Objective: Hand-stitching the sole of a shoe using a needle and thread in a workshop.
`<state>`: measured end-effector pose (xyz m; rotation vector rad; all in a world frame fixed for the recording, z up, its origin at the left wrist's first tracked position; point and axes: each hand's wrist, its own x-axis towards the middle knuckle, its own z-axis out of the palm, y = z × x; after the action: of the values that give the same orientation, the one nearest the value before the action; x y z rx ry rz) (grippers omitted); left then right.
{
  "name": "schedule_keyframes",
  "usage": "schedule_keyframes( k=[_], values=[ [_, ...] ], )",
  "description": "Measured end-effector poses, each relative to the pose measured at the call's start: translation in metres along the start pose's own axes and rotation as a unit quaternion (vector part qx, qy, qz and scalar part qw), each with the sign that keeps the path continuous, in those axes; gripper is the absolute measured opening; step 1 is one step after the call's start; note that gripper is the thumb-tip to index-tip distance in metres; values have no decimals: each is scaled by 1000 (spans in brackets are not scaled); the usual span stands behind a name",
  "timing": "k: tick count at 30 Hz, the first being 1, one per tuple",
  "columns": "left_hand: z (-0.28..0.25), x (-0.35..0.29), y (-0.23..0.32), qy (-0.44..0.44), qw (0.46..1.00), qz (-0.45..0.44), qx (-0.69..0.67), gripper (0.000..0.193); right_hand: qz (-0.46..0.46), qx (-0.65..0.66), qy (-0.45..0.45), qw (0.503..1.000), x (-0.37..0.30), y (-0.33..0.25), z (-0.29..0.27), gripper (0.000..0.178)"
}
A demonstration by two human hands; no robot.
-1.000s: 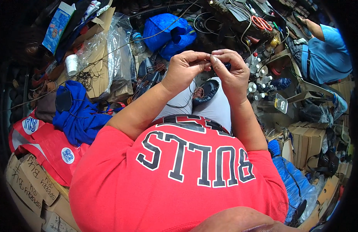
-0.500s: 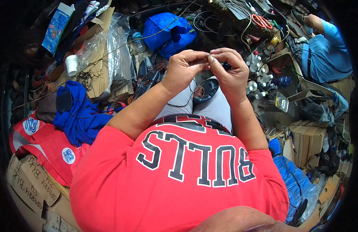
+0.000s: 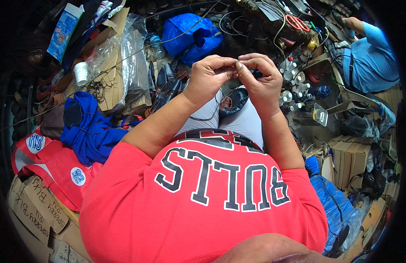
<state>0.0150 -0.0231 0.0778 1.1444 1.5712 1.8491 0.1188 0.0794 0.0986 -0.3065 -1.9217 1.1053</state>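
My left hand [image 3: 211, 73] and my right hand [image 3: 261, 79] are raised in front of me above my knees, fingertips meeting. Thumb and forefinger of each are pinched together around something tiny, too small to name. A dark shoe [image 3: 239, 101] with a brown inside sits between my thighs, below the hands and apart from them. Thin dark thread [image 3: 203, 119] runs loosely over my left thigh beside the shoe. Several dark shoes [image 3: 168, 90] and tangled cords lie past my left forearm.
A blue plastic bag [image 3: 192, 35] lies ahead. To the left are a white cup [image 3: 81, 73], flattened cardboard [image 3: 113, 85] and blue cloth [image 3: 91, 131]. Several bottles [image 3: 295, 90] and orange-handled scissors [image 3: 296, 23] are on the right, near a person in a light blue shirt [image 3: 373, 59].
Both hands stay almost in place with their fingertips together; only a very slight shift of the fingers shows.
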Motion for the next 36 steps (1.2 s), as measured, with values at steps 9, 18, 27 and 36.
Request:
schedule_keyframes(
  k=[9,18,27,36],
  values=[
    [-1,0,-5,2,998,19,55,21,4,4,-2,1000,0,0,0,5],
    [-1,1,-3,0,998,28,65,19,3,-1,-5,1000,0,3,0,4],
    [0,0,-3,0,996,34,78,20,1,-6,-7,1000,0,4,-1,5],
    [1,1,2,-3,988,69,135,20,11,0,-10,1000,0,3,-3,5]
  ],
)
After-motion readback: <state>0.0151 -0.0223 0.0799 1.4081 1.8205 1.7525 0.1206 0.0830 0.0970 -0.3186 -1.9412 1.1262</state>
